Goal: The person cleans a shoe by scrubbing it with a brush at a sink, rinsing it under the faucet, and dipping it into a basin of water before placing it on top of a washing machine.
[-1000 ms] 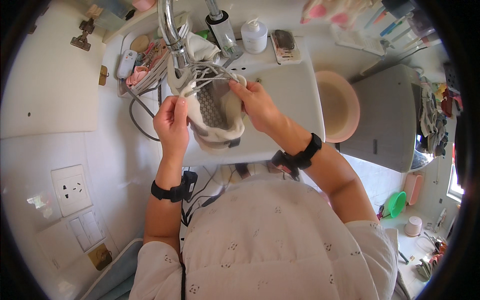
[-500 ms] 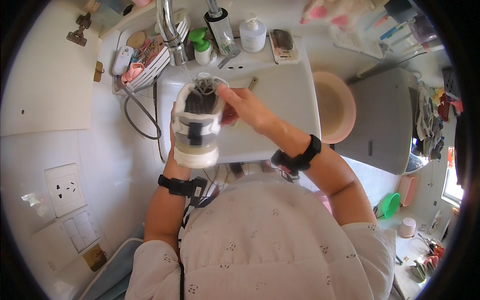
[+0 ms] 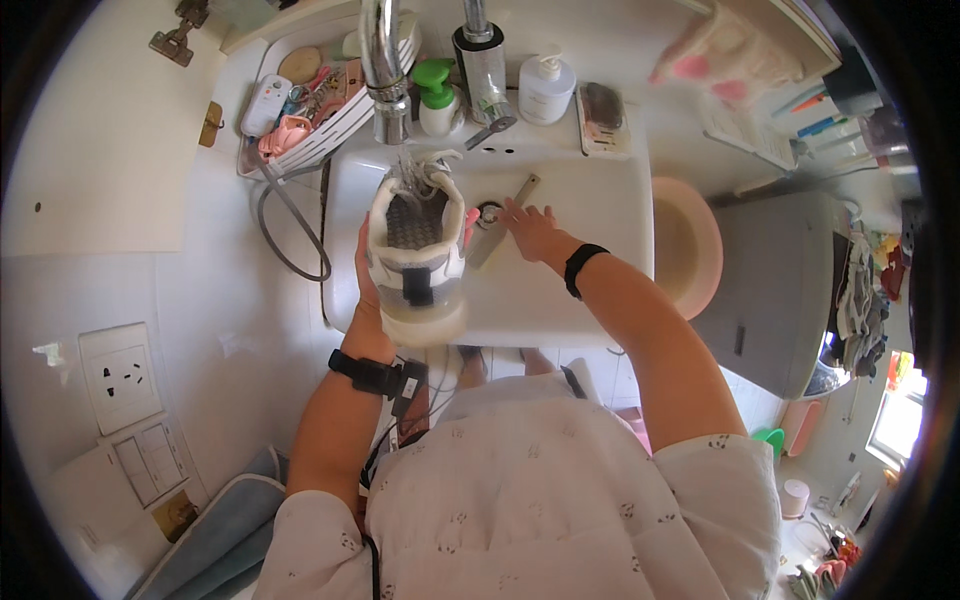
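Observation:
My left hand (image 3: pixel 366 268) supports a white sneaker (image 3: pixel 418 290) with grey mesh and a dark heel patch, wrapped round its far side and underside. The heel faces me, and the shoe hangs over the white sink (image 3: pixel 570 290). Clear water runs from the faucet (image 3: pixel 392 118) onto the laces and tongue. My right hand (image 3: pixel 535 230) is off the shoe, fingers spread and stretched low over the basin. Under its fingertips lies a long flat greyish strip (image 3: pixel 526 188) with a hole at one end, beside the drain (image 3: pixel 488 213). Whether the fingertips touch it, I cannot tell.
Behind the sink stand a green-topped pump bottle (image 3: pixel 437 97), a white pump bottle (image 3: pixel 546 90) and a soap dish (image 3: pixel 603 118). A white basket (image 3: pixel 335 125) of small items sits at the back left. To the right is a pink basin (image 3: pixel 705 245) by a grey machine (image 3: pixel 770 275).
My right hand has let go of the shoe's collar and moved right, down into the sink. The left hand still holds the shoe, and the whole view has shifted slightly.

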A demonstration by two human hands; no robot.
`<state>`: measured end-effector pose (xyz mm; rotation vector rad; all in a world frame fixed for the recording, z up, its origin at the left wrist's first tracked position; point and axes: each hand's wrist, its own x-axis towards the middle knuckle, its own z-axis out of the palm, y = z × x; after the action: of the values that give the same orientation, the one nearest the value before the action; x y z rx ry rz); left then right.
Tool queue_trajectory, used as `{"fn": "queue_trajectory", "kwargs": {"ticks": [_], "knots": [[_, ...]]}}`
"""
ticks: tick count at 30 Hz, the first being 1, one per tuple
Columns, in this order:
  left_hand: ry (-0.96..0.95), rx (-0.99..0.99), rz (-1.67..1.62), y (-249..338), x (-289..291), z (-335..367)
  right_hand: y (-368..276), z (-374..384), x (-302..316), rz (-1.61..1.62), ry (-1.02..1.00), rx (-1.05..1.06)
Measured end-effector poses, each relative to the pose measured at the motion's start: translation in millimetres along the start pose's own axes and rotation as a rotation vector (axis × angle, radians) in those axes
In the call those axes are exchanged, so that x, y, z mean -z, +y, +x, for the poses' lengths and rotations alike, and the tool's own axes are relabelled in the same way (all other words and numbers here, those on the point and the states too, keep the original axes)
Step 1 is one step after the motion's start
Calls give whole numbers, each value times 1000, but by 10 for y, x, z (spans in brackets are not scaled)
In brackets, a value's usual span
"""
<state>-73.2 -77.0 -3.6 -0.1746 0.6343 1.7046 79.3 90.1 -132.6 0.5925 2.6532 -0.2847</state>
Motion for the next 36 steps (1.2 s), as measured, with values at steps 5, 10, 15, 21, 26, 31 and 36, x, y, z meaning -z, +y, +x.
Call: {"fn": "queue_trajectory", "kwargs": {"ticks": [5,10,15,21,26,31,36], "knots": [[-46,42,-60,-6,-18,-27,94,77,-20,-310,-87,129],[-91,48,-107,68,-34,-44,274,-206,93,-654,-152,307],[-45,-111,-114,122,-112,-113,290,-855,837,-185,-48,34],[133,-183,-38,23,-338,-97,382,-1681,1742,128,259,4],[12,-209,-97,-2,-126,47,177,-1908,2172,524,483,155],[-154,-157,23,-47,-178,64,-293,-1744,2159,186,181,133],[-83,-154,211,-260,-432,-86,-570,-1039,1807,339,205,-88]]}}
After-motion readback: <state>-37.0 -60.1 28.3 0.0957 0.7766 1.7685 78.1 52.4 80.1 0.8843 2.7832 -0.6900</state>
